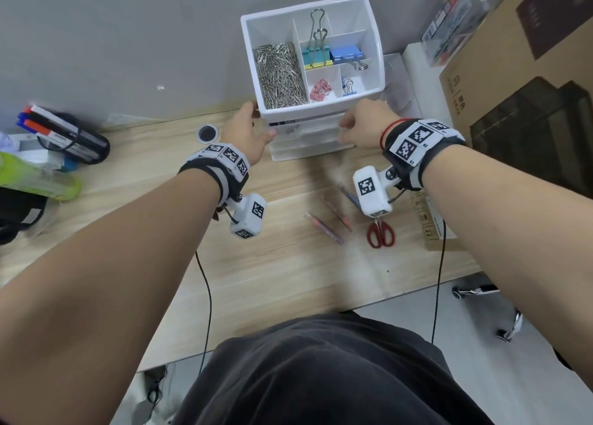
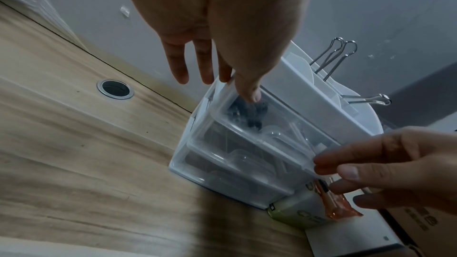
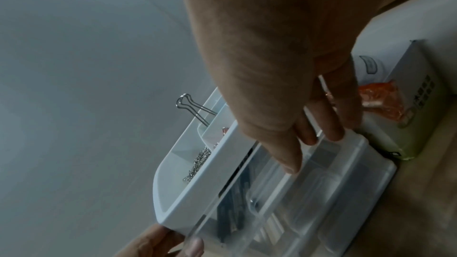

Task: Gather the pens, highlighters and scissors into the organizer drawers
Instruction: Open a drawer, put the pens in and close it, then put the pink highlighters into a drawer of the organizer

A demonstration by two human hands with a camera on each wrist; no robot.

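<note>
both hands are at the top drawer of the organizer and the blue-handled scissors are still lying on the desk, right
Not quite: the scissors have red handles, not blue, as the head view shows. The rest holds: the left hand and right hand are at the organizer's top drawer, and the scissors lie on the desk.

White organizer (image 1: 375, 71) stands at the desk's back edge, its top tray holding paper clips and binder clips, clear drawers (image 2: 249, 144) stacked below, the top one pulled slightly out. In front of the organizer lie three pens (image 1: 324, 228) at a slant, red-handled scissors (image 1: 381, 234) just right of them.
</note>
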